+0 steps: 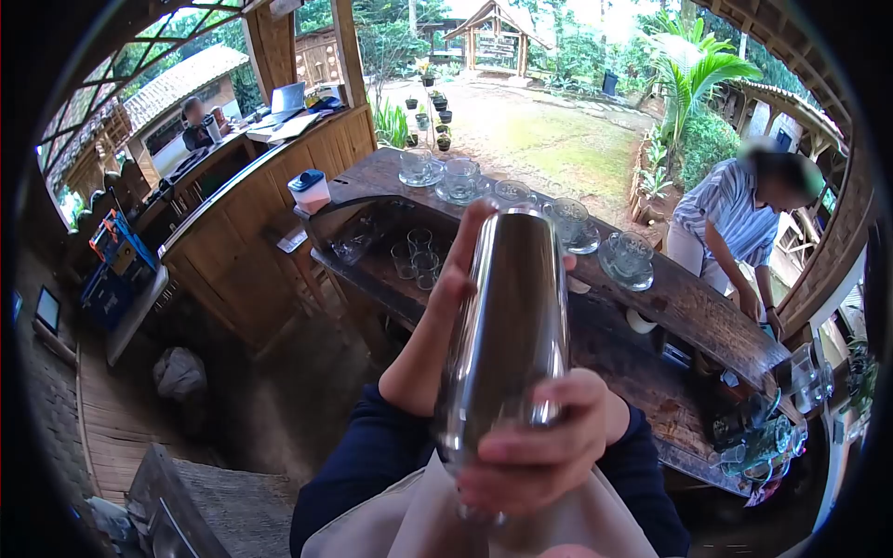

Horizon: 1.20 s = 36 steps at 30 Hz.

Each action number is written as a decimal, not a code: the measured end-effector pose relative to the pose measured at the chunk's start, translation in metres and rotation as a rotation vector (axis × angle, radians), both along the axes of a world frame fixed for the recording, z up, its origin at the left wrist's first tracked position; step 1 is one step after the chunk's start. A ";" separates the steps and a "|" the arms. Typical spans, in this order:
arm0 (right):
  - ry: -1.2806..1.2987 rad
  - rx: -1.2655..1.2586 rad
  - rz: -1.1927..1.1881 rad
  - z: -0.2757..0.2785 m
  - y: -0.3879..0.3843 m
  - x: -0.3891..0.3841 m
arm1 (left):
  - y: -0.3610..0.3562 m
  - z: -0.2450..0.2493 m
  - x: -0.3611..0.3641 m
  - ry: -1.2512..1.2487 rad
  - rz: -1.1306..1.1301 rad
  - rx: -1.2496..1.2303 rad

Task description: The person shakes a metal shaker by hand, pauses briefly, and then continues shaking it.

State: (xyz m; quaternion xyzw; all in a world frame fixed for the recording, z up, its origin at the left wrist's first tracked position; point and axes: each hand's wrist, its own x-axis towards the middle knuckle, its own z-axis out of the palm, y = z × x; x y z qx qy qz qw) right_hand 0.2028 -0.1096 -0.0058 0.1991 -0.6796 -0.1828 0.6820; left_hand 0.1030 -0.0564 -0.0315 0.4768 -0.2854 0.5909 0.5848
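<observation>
The metal shaker (512,307) is held tilted in the air in front of the torso, near the desk (684,312) carrying the glass cups (460,181). The left hand (460,265) wraps its fingers about the far end; the right hand (544,442) curls its fingers around the near end. The wall is probably stiff, the polished surface slippery. Support both ends; fill and weight cannot be determined.

Tall metal shaker (513,321) (silvery, mirror-bright), slightly tilted, clasped between left hand (459,279) and right hand (539,446)
</observation>
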 end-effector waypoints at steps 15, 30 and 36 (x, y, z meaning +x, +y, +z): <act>-0.311 -0.131 -0.058 -0.008 0.036 0.012 | -0.010 0.003 -0.004 -0.042 0.263 -0.257; -0.136 -0.033 0.066 -0.015 0.016 0.015 | 0.004 0.002 -0.016 0.101 0.180 -0.267; -0.108 -1.057 -0.085 -0.027 0.082 0.001 | 0.058 -0.056 -0.013 -0.017 -0.006 -1.056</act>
